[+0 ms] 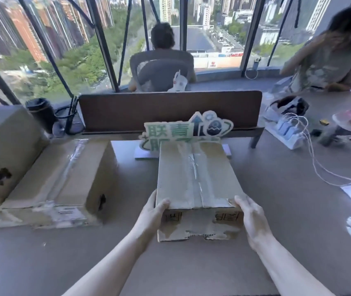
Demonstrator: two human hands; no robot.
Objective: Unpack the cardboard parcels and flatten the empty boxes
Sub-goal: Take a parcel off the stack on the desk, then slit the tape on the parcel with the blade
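Observation:
A taped cardboard parcel (198, 180) sits in the middle of the grey table (277, 210), its near end torn along the bottom edge. My left hand (152, 212) grips its near left corner, thumb curled over the top edge. At the near right corner, my right hand (250, 216) holds the box the same way. Clear tape runs down the closed top seam. Another taped parcel (74, 176) lies to the left, with a taller one (5, 150) beside it at the far left.
A green-and-white cut-out sign (183, 130) stands behind the parcel, before a brown divider (170, 110). A black cup (41, 113) and mesh pen holder (69, 120) stand back left. A power strip (285, 131) with white cables, bags and two people occupy the right and back.

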